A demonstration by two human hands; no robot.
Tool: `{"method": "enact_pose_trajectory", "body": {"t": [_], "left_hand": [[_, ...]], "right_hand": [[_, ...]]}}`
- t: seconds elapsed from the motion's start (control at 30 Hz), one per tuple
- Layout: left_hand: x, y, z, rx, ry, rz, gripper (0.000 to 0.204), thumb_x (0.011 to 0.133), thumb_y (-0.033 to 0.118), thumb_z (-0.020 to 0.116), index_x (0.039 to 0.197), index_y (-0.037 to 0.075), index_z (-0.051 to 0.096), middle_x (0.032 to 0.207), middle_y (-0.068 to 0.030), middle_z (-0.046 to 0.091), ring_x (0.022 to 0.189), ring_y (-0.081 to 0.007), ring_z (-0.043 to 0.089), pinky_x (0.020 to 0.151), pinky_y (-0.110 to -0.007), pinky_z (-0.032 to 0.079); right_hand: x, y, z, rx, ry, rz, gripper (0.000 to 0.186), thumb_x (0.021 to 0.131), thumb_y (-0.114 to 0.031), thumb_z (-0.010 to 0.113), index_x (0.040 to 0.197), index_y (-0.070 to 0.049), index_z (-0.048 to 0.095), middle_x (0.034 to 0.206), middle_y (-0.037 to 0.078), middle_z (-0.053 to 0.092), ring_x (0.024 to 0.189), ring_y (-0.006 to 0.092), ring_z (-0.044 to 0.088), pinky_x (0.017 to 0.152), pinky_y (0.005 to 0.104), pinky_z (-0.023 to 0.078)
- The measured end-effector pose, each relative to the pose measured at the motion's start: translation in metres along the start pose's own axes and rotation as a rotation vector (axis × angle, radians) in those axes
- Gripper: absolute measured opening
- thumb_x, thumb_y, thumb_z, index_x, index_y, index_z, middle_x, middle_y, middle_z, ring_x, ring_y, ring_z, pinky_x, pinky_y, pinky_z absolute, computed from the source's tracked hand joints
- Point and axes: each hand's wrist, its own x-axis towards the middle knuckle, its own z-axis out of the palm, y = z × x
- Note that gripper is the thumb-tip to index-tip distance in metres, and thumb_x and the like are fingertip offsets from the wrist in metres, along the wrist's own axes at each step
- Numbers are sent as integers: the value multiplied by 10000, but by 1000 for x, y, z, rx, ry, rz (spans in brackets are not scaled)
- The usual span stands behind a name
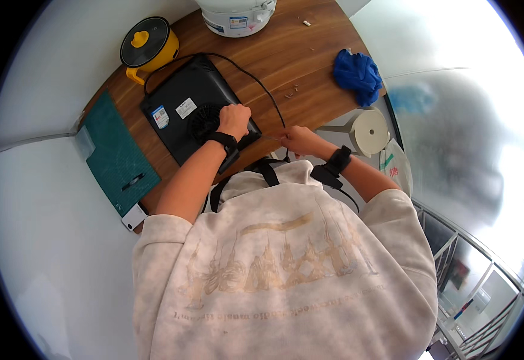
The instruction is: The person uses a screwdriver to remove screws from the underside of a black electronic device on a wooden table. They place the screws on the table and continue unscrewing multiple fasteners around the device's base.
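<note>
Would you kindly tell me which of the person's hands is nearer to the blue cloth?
Right. The right hand is below and left of the blue cloth in the picture, apart from it; the left hand is farther left, at the black appliance.

two hands [235,122] [296,140], one black appliance [196,115], one yellow pot [154,54], one green mat [116,153], one blue cloth [358,77]

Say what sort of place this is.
Probably a small domestic room, perhaps a kitchen corner or dormitory: a wooden table holds a yellow pot with a dark lid and a black vented appliance.
</note>
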Motion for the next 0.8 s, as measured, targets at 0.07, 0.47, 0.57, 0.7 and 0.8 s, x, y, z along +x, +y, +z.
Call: {"method": "enact_pose_trajectory", "body": {"t": [0.07, 0.47, 0.57, 0.7, 0.8], "left_hand": [[-1, -2, 6, -47, -6, -26, 135, 719, 105, 681, 593, 73, 647, 569, -56, 670, 633, -238, 709, 591, -358, 543], [1, -5, 13, -76, -20, -53, 172, 744, 112, 661, 579, 75, 631, 557, -46, 666, 604, -219, 701, 574, -359, 529], [0, -6, 13, -59, -3, -41, 181, 747, 117, 658, 573, 78, 626, 558, -48, 664, 603, -222, 701, 571, -360, 527], [-2, -6, 14, -61, 14, -45, 186, 743, 125, 660, 566, 84, 622, 556, -55, 659, 605, -231, 701, 570, -362, 528], [-1, -7, 17, -55, 45, -41, 181, 738, 127, 659, 566, 85, 624, 558, -55, 659, 604, -232, 702, 566, -362, 528]], "right_hand": [[-8, -4, -5, -314, 113, -132, 306, 851, -117, 576, 1133, -85, 687, 807, 144, 662, 669, 297, 657, 606, 399, 524], [-25, -12, -6, -883, 381, -471, 321, 796, -29, 638, 1074, -158, 731, 934, 85, 571, 920, 269, 628, 723, 394, 520], [-20, -12, -9, -930, 398, -546, 322, 784, -41, 631, 1065, -161, 732, 940, 83, 566, 931, 255, 616, 741, 378, 517], [-15, -17, -12, -965, 404, -597, 284, 787, -81, 619, 1034, -160, 736, 930, 84, 570, 928, 248, 618, 766, 364, 511], [-12, -19, -15, -986, 400, -603, 285, 784, -79, 620, 1031, -161, 738, 930, 85, 570, 934, 249, 617, 771, 364, 511]]}}
